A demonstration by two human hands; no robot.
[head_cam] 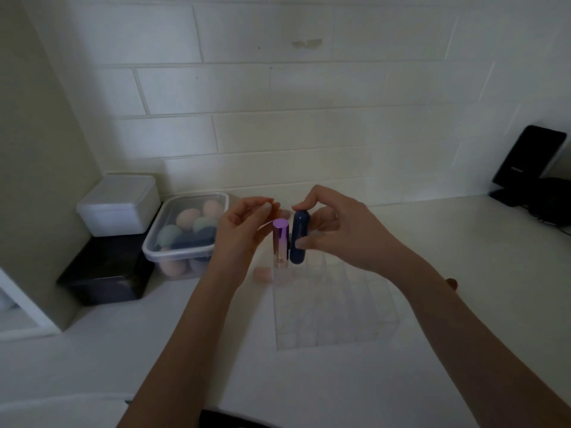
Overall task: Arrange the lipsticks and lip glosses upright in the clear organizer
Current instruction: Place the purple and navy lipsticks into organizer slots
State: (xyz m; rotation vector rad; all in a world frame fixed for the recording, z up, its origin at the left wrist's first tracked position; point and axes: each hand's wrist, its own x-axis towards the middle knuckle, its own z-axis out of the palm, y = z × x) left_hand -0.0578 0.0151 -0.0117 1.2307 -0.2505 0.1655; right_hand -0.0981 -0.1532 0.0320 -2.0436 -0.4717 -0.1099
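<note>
The clear organizer (336,338) sits on the white counter, with a grid of small slots. A purple-capped lipstick (280,242) stands upright in its far left corner slot. My left hand (244,233) hovers right beside it, thumb and forefinger pinched just above the cap; I cannot see whether any finger touches it. My right hand (336,233) grips a dark blue lipstick (299,239) upright, forefinger on its top and thumb on its side. Its base is at the slot next to the purple one. A small pink item (262,273) lies left of the organizer.
A clear tub of pastel sponges (185,233) stands to the left, beside a white lidded box (119,205) stacked on a black box (105,273). A black device (528,162) leans on the tiled wall at far right. A small brown object (451,282) peeks from behind my right wrist.
</note>
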